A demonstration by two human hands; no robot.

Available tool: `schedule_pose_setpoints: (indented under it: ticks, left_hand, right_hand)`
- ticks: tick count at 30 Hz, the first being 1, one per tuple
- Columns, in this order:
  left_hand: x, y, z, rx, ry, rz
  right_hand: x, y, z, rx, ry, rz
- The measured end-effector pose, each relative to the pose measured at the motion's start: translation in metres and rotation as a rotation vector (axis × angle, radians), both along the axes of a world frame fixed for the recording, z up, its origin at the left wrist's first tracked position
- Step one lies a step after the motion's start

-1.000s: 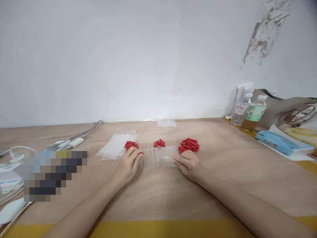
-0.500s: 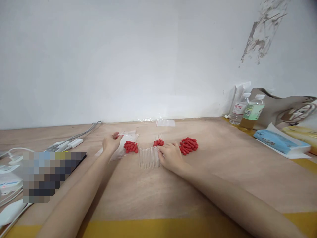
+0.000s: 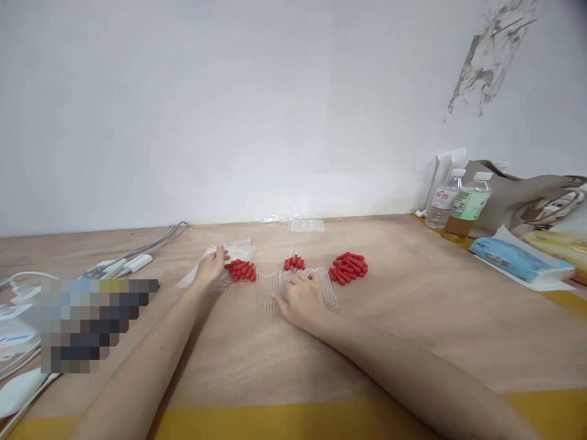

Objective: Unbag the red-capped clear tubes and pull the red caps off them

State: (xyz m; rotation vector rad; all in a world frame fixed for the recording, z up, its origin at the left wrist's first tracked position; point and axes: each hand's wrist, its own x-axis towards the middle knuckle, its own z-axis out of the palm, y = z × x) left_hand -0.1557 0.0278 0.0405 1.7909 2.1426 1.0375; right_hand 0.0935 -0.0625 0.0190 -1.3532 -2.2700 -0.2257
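My left hand [image 3: 211, 267] is over a clear plastic bag [image 3: 242, 249], its fingers drawn together beside a pile of red rubber bulbs [image 3: 243, 271]. Whatever is between its fingertips is too small to make out. Across a row of thin clear tubes [image 3: 266, 291], which look like glass dropper pipes, lies my right hand [image 3: 302, 299]. Its thumb is apart from the fingers, and it covers the middle of the row. Just beyond it, several tubes with red bulbs fitted [image 3: 294, 261] lie together. Another pile of red bulbs [image 3: 349, 267] sits to the right.
A flat clear packet [image 3: 306, 225] lies by the wall. At right stand two bottles [image 3: 468, 205], a grey bag [image 3: 513, 201] and a blue tissue pack [image 3: 511, 256]. Cables and white plugs [image 3: 137, 263] lie at left, near a blurred-out object [image 3: 92, 327].
My right hand has shifted left over the tubes, uncovering more tubes on its right. My left hand has moved slightly left and down; the red bulb at its fingertips no longer shows there.
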Motion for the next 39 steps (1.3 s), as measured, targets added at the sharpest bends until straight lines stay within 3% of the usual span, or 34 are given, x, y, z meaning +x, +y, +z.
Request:
schedule_pose_setpoints:
  ticks: [5,9,11,16,22,28,34,39]
  left_hand:
    - [0.032,-0.015,0.014,0.109,0.097,-0.092]
    - [0.082,-0.031,0.012,0.225,0.326,-0.402]
    - [0.104,-0.035,0.009,0.245,0.430,-0.472]
    - [0.130,-0.031,0.008,0.188,0.528,-0.434]
    - [0.138,-0.025,0.005,0.071,0.449,-0.308]
    - [0.130,-0.038,0.006,0.212,0.277,-0.164]
    - [0.102,-0.075,-0.010,0.550,0.313,-0.434]
    - [0.101,-0.096,-0.030,0.639,0.324,-0.663]
  right_hand:
    - [0.012,-0.003,0.009,0.005,0.049,-0.025]
    - [0.046,-0.004,0.009,0.094,0.107,0.018]
    - [0.065,-0.003,0.005,0.152,0.137,0.032]
    - [0.092,-0.001,-0.008,0.196,0.273,-0.015]
    - [0.090,-0.003,-0.008,0.191,0.299,-0.008]
    - [0.092,-0.002,-0.012,0.212,0.316,0.019]
    - [0.094,0.004,-0.015,0.296,0.361,0.111]
    - [0.092,0.002,-0.011,0.319,0.206,0.253]
